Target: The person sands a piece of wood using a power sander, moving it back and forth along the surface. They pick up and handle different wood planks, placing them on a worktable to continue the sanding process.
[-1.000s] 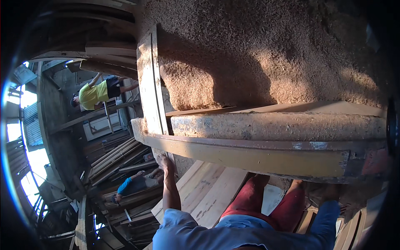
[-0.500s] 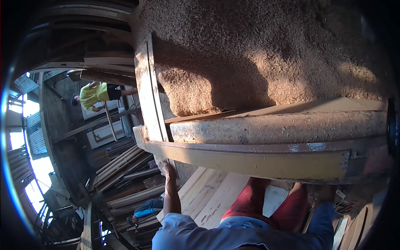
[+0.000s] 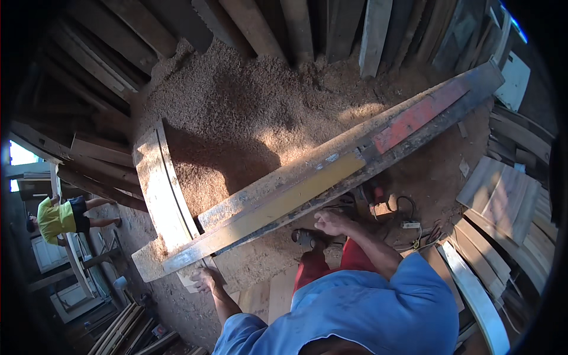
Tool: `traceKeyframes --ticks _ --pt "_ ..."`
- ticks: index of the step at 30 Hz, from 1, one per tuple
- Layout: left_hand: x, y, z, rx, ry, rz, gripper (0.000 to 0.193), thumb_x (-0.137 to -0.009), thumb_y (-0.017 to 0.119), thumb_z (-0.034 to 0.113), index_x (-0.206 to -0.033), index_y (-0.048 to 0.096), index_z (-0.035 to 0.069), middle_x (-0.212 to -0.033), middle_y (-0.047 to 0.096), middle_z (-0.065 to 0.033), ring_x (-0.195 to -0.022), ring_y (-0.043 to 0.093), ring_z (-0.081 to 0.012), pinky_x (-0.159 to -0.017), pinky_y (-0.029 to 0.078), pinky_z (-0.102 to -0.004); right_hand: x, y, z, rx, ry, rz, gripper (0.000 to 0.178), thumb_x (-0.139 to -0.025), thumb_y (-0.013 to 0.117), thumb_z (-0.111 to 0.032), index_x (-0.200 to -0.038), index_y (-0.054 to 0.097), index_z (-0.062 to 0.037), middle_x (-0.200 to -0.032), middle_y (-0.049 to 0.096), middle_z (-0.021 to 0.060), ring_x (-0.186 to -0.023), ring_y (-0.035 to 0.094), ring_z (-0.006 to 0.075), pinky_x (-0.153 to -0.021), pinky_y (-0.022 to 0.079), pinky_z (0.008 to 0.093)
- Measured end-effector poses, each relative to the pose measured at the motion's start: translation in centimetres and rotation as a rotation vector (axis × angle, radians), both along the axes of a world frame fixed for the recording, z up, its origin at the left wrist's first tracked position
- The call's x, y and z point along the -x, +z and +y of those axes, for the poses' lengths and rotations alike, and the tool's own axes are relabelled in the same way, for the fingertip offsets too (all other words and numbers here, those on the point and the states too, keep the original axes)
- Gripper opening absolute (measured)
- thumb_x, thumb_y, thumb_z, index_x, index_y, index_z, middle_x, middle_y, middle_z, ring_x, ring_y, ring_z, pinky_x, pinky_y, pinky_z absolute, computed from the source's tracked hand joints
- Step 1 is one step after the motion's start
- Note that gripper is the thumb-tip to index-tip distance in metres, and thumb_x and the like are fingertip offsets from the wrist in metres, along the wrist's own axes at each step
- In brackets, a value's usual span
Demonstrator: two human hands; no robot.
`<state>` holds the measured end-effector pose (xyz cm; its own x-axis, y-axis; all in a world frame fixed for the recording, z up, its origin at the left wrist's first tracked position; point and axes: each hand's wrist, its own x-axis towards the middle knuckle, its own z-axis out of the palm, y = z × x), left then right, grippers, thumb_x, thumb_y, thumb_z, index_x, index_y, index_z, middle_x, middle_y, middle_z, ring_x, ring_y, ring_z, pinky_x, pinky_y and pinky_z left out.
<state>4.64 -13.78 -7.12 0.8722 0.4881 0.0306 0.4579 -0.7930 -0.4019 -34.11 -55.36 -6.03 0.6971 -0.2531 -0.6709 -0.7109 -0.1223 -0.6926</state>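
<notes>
A long pale board with a dark lengthwise line crosses beneath the left end of a thick wooden beam. Its near end sticks out on my side, where my left hand grips the edge. My right hand hangs just in front of the beam's near side, fingers loosely apart and holding nothing. Yellow and red painted stretches mark the beam's face. Near my right hand, a red power tool lies partly hidden by the beam.
Wood shavings are heaped beyond the beam, with planks leaning behind. A cord and a white power strip lie right of my legs, by stacked boards. A person in a yellow shirt stands far left.
The view has turned and widened, so the beam now slants up to the right. My right hand, low by my leg before, has come up near the beam. My left hand stays at the board's end.
</notes>
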Motion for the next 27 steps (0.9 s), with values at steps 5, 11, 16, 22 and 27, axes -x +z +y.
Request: traceKeyframes --ticks 5,11,16,22,27 --pt "-3.6 -5.4 3.3 -0.002 0.064 -0.450 0.076 -0.103 0.043 0.063 -0.164 0.033 0.017 -0.158 0.042 -0.0312 -0.145 0.035 -0.0586 -0.113 0.033 -0.0714 -9.1 10.8 -1.0 0.542 -0.017 -0.363 0.062 -0.095 0.068 -0.032 -0.149 0.050 -0.0048 -0.148 0.055 0.0186 -0.139 0.051 0.0353 -0.114 0.041 0.0468" --pt "-1.0 -6.7 2.0 0.095 -0.128 -0.292 0.076 -0.103 0.039 0.067 -0.160 0.038 0.018 -0.150 0.044 -0.0364 -0.136 0.043 -0.0594 -0.108 0.035 -0.0719 -8.8 8.3 -5.8 0.891 0.114 0.053 0.090 -0.084 0.075 -0.057 -0.157 0.044 -0.0159 -0.161 0.040 0.0138 -0.149 0.032 0.0395 -0.119 0.029 0.0591" --pt "0.1 -5.8 3.9 0.226 -0.167 -0.155 0.084 -0.101 0.035 0.073 -0.168 0.022 0.025 -0.164 0.025 -0.0408 -0.150 0.027 -0.0610 -0.118 0.023 -0.0727 -9.1 8.7 -4.6 0.970 0.205 0.108 0.108 -0.069 0.081 -0.071 -0.153 0.047 -0.0128 -0.156 0.044 0.0170 -0.145 0.036 0.0419 -0.116 0.033 0.0580" --pt "-0.4 -2.5 6.3 0.311 -0.127 -0.179 0.090 -0.097 0.045 0.074 -0.168 0.025 0.023 -0.166 0.013 -0.0426 -0.153 0.022 -0.0595 -0.119 0.024 -0.0698 -9.9 9.3 -1.7 1.037 0.384 0.069 0.111 -0.059 0.094 -0.050 -0.150 0.046 -0.0095 -0.145 0.050 0.0186 -0.139 0.042 0.0424 -0.114 0.035 0.0594" --pt "4.0 3.7 1.7 0.617 -0.285 -0.053 0.096 -0.093 0.057 0.066 -0.167 0.026 0.013 -0.163 0.009 -0.0483 -0.154 0.010 -0.0630 -0.123 0.011 -0.0710 -8.5 8.4 -2.6 1.056 0.368 0.237 0.100 -0.061 0.091 -0.030 -0.149 0.046 -0.0113 -0.145 0.050 0.0180 -0.141 0.041 0.0394 -0.118 0.032 0.0572"
